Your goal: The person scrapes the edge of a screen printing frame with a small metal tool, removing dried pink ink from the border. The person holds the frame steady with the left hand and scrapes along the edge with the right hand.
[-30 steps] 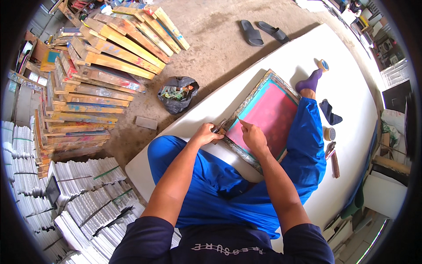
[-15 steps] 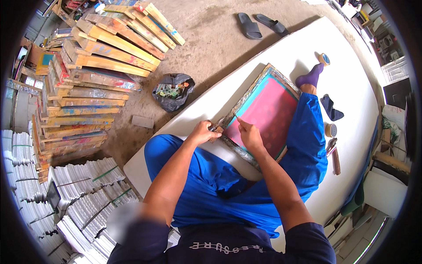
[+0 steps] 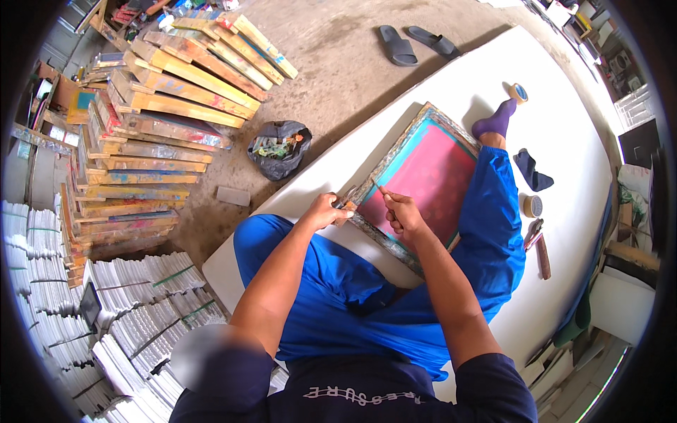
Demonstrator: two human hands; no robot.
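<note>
A screen printing frame point(image 3: 371, 185) lies tilted across the white board between my legs. Its worn wooden sides surround a pink mesh with a turquoise border. At the frame's near left corner, my left hand point(image 3: 324, 213) is closed, with a small orange-brown piece showing by its fingertips; whether that piece is separate from the corner is unclear. Over the mesh, my right hand point(image 3: 404, 213) is closed round a slim, pointed tool point(image 3: 381, 189). The tool's tip meets the inner edge of the frame's left side. Most of its handle is hidden in my fingers.
Rolls of tape point(image 3: 518, 93), dark cloth point(image 3: 532, 171) and a hammer-like tool point(image 3: 542, 255) lie right of my leg. Left are a black rubbish bag point(image 3: 280, 150), stacked wooden frames point(image 3: 144, 158) and bundled white sheets point(image 3: 151, 310). Slippers point(image 3: 398, 46) lie beyond the board.
My right hand has turned slightly and its fingers have curled, so more of the thin tool shows. My left hand stays at the frame's corner.
</note>
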